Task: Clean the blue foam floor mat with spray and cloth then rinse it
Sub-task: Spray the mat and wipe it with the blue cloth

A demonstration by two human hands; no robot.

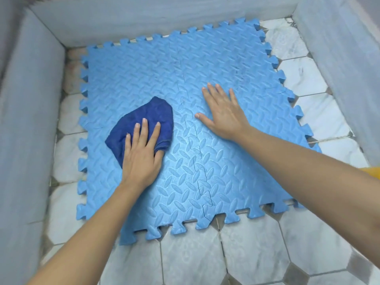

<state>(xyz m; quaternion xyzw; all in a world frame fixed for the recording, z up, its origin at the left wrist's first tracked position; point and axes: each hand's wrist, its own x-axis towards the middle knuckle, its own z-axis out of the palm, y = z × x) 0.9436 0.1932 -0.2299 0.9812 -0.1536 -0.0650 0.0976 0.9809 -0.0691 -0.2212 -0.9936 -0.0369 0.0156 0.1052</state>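
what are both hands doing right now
Left hand: open, fingers flat, pressing the cloth on the mat.
Right hand: open, flat on the mat, holding nothing.

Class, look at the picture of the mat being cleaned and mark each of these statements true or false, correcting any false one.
1. The left hand presses a dark blue cloth on the mat. True.
2. The right hand holds a spray bottle. False: it lies flat on the mat with straight fingers, holding nothing.
3. The mat is made of tiles joined by interlocking teeth. True.
4. The cloth lies on the tiled floor beside the mat. False: it lies on the mat's left part.
5. The mat is rolled up. False: it lies flat.
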